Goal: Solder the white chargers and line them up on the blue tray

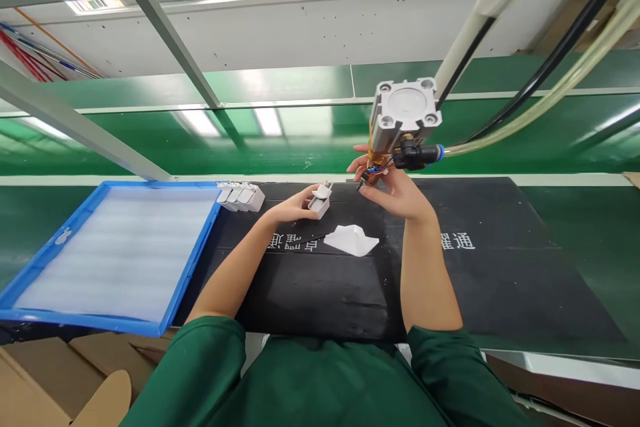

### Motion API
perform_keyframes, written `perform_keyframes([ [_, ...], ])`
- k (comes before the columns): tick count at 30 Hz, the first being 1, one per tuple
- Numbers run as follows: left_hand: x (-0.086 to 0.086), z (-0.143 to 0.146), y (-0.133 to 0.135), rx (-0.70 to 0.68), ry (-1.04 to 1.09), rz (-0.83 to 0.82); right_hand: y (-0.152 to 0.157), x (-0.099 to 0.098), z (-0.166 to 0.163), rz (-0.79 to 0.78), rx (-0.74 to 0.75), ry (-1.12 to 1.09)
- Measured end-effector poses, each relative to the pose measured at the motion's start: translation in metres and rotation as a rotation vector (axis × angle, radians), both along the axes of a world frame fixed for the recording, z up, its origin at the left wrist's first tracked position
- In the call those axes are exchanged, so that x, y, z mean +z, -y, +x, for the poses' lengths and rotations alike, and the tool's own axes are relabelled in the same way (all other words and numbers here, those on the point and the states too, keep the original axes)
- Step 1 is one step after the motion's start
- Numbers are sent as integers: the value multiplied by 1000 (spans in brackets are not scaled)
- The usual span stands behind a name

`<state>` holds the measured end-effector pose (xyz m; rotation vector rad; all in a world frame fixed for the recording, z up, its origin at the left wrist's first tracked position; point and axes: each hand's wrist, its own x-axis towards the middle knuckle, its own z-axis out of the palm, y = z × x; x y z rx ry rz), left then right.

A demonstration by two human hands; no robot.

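Observation:
My left hand (295, 208) is closed around a small white plug-like part (320, 201) with metal prongs, held just above the black mat (500, 280). My right hand (387, 187) grips the lower end of a hanging tool under a square metal air cylinder (404, 113), with its dark tip (361, 181) pointing toward the white part. A white cloth-like piece (351, 240) lies on the mat between my forearms.
A blue tray (50, 253) lined with white foam sits at left. Three white parts (243, 195) stand in a row at its far right corner. Hoses (550, 90) run up right from the cylinder. A green conveyor belt (150, 140) passes behind. Cardboard (45, 380) lies lower left.

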<state>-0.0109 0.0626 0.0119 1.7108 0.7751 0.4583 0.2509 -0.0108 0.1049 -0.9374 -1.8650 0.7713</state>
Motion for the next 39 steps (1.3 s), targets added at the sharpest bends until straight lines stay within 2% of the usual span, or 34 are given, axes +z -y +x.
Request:
perform_keyframes([
  [5, -9, 18, 13, 305, 44, 94, -1, -2, -5, -28, 27, -76],
  [10, -21, 23, 17, 471, 246, 144, -2, -6, -11, -5, 37, -119],
  [13, -24, 17, 20, 562, 194, 266, -2, -5, -17, 0, 48, -154],
  [15, -24, 13, 22, 547, 95, 364, -2, -5, -22, 10, 52, -167],
  [20, -18, 12, 28, 278, -65, 583, 1, -5, -34, 42, 63, -221],
  [22, -18, 19, 31, 240, -152, 608, 3, -5, -38, 49, 78, -240],
  [26, -22, 37, 35, 308, -246, 546, 8, -3, -49, 92, 109, -264],
  [33, -20, 40, 43, 489, -121, 486, 12, -2, -67, 115, 72, -288],
  [39, -15, 38, 48, 511, -43, 526, 13, -2, -70, 172, 20, -284],
])
